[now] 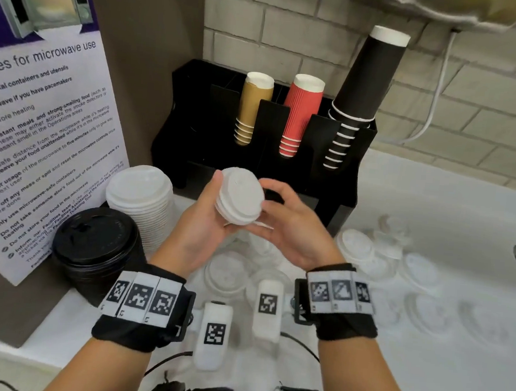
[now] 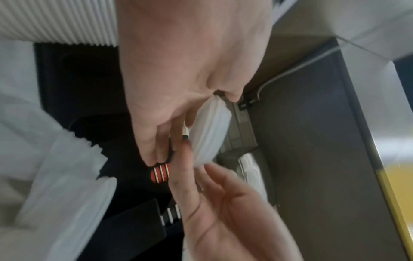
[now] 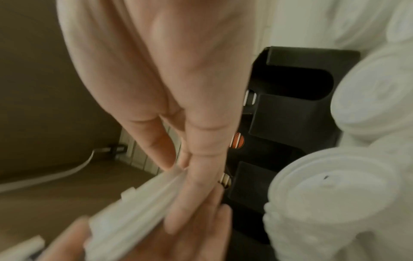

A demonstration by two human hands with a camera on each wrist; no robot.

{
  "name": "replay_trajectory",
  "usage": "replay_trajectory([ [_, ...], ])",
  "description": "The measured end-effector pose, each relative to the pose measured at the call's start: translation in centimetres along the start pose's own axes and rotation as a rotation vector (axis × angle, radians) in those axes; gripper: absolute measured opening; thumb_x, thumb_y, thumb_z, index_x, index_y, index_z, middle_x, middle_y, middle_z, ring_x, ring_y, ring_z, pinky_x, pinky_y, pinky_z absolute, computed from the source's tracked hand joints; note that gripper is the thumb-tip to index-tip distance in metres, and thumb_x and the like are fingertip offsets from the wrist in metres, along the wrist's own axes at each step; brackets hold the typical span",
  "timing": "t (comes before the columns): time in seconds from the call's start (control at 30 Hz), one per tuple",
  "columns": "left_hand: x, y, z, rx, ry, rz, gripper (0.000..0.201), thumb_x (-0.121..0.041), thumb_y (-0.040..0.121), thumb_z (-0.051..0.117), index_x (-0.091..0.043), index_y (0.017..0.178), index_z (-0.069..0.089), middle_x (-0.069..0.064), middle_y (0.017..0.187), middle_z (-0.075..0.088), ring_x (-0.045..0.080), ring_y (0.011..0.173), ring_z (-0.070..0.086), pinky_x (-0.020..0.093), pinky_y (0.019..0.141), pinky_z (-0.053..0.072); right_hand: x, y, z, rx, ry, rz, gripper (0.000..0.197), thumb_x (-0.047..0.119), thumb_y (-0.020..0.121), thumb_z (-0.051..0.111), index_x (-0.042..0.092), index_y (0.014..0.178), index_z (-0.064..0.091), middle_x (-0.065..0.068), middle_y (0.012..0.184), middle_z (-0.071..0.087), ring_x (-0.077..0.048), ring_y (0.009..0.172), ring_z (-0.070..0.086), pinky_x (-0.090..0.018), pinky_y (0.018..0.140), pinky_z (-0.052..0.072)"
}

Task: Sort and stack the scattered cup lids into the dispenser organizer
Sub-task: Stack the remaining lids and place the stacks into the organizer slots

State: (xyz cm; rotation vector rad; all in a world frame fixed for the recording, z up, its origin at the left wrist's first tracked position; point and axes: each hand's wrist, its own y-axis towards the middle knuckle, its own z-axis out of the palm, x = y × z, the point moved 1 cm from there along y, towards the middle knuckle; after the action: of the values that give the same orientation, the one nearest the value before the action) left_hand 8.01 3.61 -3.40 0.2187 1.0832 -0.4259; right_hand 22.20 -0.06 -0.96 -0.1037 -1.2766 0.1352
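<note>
Head view: white counter (image 1: 424, 347), tiled wall (image 1: 294, 28); both hands' grip around small lid stack (image 1: 240, 195).

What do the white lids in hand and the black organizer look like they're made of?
White lids: probably moulded pulp or matte plastic; dull, opaque, no shine, blur leaves it open. Black organizer: likely rigid plastic or acrylic; flat thin panels, slight sheen. Both hands share the grip.
</note>
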Motion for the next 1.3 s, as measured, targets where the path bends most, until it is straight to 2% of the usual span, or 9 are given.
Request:
replay_trajectory([
  [0.1, 0.3, -0.1, -0.1, -0.013, -0.018, 0.002, 0.055, -0.054, 0.084, 0.041, -0.031, 0.133, 0.051, 0.004, 0.126, 0.066, 0.019, 0.114, 0.065, 0.032, 0.086, 0.057, -1.3, 0.0, 0.6, -0.037, -0.263, -0.027, 0.033, 0.013, 0.097, 0.053, 0.02, 0.129, 0.05, -0.016, 0.114, 0.061, -0.023, 0.102, 0.063, -0.036, 0.087, 0.057],
  [0.2, 0.2, -0.3, -0.4, -0.015, -0.051, 0.006, 0.057, -0.053, 0.084, 0.043, -0.033, 0.137, 0.046, 0.004, 0.123, 0.067, 0.021, 0.112, 0.067, 0.035, 0.086, 0.058, -1.3, 0.0, 0.7, -0.072, -0.573, -0.163, 0.045, 0.027, 0.087, 0.069, 0.03, 0.129, 0.052, 0.0, 0.125, 0.056, -0.012, 0.11, 0.059, -0.029, 0.09, 0.054],
  [0.3, 0.0, -0.5, -0.3, 0.014, -0.064, -0.005, 0.065, -0.056, 0.084, 0.041, -0.029, 0.144, 0.042, 0.009, 0.131, 0.062, 0.026, 0.116, 0.064, 0.04, 0.089, 0.057, -1.2, -0.1, 0.9, -0.024, -0.629, -0.285, 0.065, 0.027, 0.075, 0.081, 0.031, 0.132, 0.05, 0.005, 0.126, 0.054, -0.008, 0.113, 0.055, -0.028, 0.089, 0.054],
  [0.53, -0.3, -0.7, -0.7, 0.021, -0.038, -0.015, 0.069, -0.061, 0.088, 0.035, -0.021, 0.143, 0.045, 0.01, 0.136, 0.059, 0.025, 0.125, 0.058, 0.047, 0.098, 0.051, -1.2, 0.0, 1.2, -0.027, -0.636, -0.396, 0.066, 0.014, 0.072, 0.082, 0.027, 0.131, 0.054, 0.003, 0.123, 0.054, -0.008, 0.108, 0.056, -0.028, 0.08, 0.056],
  [0.67, -0.7, -1.1, -0.4, -0.015, -0.045, -0.024, 0.065, -0.055, 0.086, 0.046, -0.016, 0.137, 0.05, 0.01, 0.127, 0.065, 0.022, 0.115, 0.064, 0.037, 0.082, 0.057, -1.2, -0.1, 1.5, -0.002, -0.719, -0.458, 0.068, 0.021, 0.072, 0.083, 0.031, 0.131, 0.05, 0.005, 0.121, 0.054, -0.008, 0.106, 0.057, -0.023, 0.082, 0.054],
  [0.83, -3.8, -1.2, -1.0, -0.14, 0.046, 0.153, 0.037, -0.045, 0.086, 0.057, -0.028, 0.119, 0.054, -0.003, 0.102, 0.058, 0.012, 0.087, 0.06, 0.024, 0.065, 0.052, -1.6, 1.3, 2.1, -0.121, -0.624, -0.348, 0.02, 0.014, 0.093, 0.06, 0.011, 0.114, 0.058, 0.003, 0.105, 0.06, -0.011, 0.095, 0.058, -0.026, 0.086, 0.049],
  [0.97, -6.5, -1.5, -1.9, -0.172, 0.075, 0.241, 0.033, -0.044, 0.08, 0.049, -0.034, 0.11, 0.057, -0.002, 0.104, 0.055, 0.013, 0.089, 0.055, 0.024, 0.068, 0.048, -3.1, 1.8, 5.0, 0.503, -1.177, -0.189, 0.026, 0.011, 0.093, 0.06, 0.006, 0.118, 0.064, -0.008, 0.116, 0.061, -0.02, 0.106, 0.057, -0.022, 0.091, 0.044],
  [1.07, -7.1, -1.8, -2.0, -0.182, 0.107, 0.273, 0.03, -0.044, 0.081, 0.048, -0.035, 0.108, 0.058, -0.004, 0.104, 0.055, 0.014, 0.09, 0.054, 0.024, 0.07, 0.047, -4.6, 1.9, 7.9, 0.877, -1.461, -0.176, 0.041, 0.015, 0.09, 0.065, 0.008, 0.129, 0.057, -0.014, 0.127, 0.057, -0.028, 0.115, 0.053, -0.038, 0.1, 0.042],
  [1.3, -6.7, -2.0, -1.5, -0.17, 0.161, 0.239, 0.034, -0.044, 0.08, 0.049, -0.034, 0.111, 0.055, -0.005, 0.107, 0.052, 0.015, 0.097, 0.051, 0.026, 0.074, 0.046, -8.1, 2.2, 9.1, 0.797, -1.685, -0.011, 0.053, 0.024, 0.093, 0.06, 0.009, 0.138, 0.036, -0.014, 0.129, 0.047, -0.034, 0.115, 0.051, -0.039, 0.095, 0.041],
])
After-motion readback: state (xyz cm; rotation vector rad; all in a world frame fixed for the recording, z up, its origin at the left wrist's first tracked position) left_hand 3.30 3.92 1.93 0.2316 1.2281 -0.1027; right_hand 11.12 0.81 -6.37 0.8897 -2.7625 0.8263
